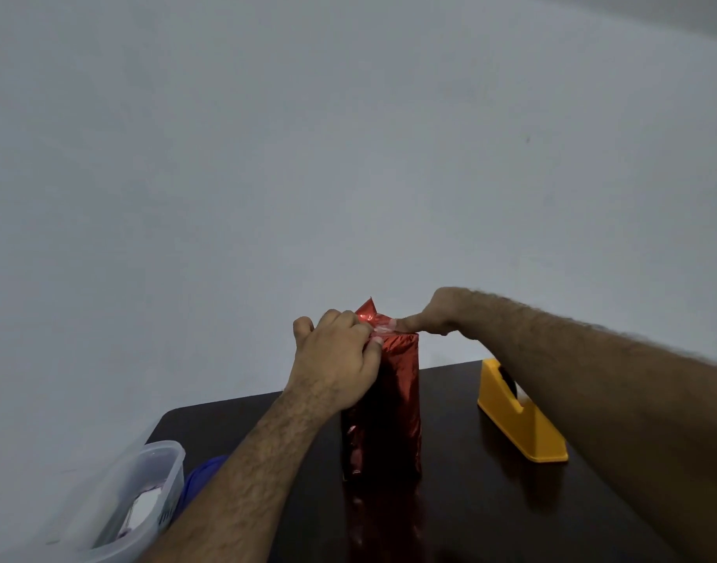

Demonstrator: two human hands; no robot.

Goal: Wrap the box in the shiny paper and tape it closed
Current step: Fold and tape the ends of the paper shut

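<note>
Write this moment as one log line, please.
stage: taping top fold | box: upright, wrapped in red paper | left hand: holds top fold | right hand: finger presses tape | dispenser: on table, right

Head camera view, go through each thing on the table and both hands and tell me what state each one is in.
Box: upright on the table, wrapped in red shiny paper.
Paper flap: sticking up at the top, not folded flat.
Left hand: grips the box top.
Right hand: finger presses on the top fold.
Tape dispenser: untouched, right of the box.
Plastic tub: open-topped, at the left edge.
</note>
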